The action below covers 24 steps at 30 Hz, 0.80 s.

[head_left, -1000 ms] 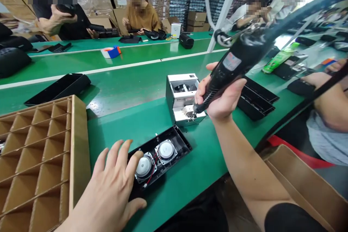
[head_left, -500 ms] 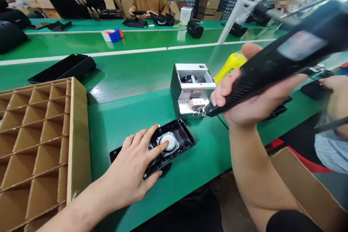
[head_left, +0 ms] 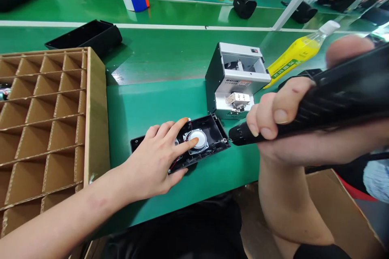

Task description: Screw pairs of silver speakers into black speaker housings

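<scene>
My left hand (head_left: 158, 158) lies with fingers spread over a black speaker housing (head_left: 212, 127), one fingertip on the round white back of a speaker (head_left: 198, 139). Some thin red wires show beside the fingers. A black electric screwdriver (head_left: 343, 93) is gripped in my right hand (head_left: 288, 117). Its tip points left, close to the housing's right end, where a small metal piece shows. Whether the tip touches the housing is unclear. Behind the housing stands a silver screw feeder (head_left: 240, 77).
A divided cardboard box (head_left: 97, 117) stands at the left, with a black housing (head_left: 88, 36) behind it. A yellow bottle (head_left: 296, 56) lies beyond the feeder. Tape rolls (head_left: 135, 1) and a black speaker (head_left: 244, 4) are farther back. Other people's hands show across the bench.
My right hand has moved the screwdriver from the screw feeder to the right end of the housing. The view has tilted down. My left hand remains on the housing.
</scene>
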Available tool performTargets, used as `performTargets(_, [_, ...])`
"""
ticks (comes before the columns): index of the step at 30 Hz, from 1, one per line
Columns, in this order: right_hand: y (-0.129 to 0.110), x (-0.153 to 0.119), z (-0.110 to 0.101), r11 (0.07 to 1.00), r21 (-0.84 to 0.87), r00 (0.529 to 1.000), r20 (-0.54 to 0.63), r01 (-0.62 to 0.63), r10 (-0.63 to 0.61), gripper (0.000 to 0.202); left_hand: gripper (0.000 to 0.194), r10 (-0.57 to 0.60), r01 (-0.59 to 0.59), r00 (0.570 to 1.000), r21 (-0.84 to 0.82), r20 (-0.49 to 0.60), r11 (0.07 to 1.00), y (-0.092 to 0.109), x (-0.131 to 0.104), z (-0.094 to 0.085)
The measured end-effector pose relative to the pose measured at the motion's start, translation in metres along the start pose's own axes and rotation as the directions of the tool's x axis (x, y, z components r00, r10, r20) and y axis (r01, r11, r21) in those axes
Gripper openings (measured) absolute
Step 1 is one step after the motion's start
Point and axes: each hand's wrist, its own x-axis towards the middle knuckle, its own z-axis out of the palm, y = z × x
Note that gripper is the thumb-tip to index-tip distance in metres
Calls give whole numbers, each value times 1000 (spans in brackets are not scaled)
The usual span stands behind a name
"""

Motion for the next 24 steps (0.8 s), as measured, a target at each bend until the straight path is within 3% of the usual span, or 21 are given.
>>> performTargets(3, [15,-1,12,991,127,998,-53,46,-40,63,64,-4,4,1000,10,16,1000,0,0,0])
performTargets(7, [26,-3,20,994,107,997,-67,-15,22,56,66,-1,1,1000,14,25,1000,0,1,0])
performTargets(10, [32,-5,19,995,100,996,-84,18,-9,59,65,-2,2,1000,8,23,1000,0,2,1])
performTargets(18, [43,-6,8,994,109,1000,4,9,-10,54,63,2,-2,1000,-7,31,1000,-1,2,2])
performTargets(24, [45,-7,12,993,112,999,-38,24,-20,53,66,-3,3,999,-14,42,1000,-1,3,2])
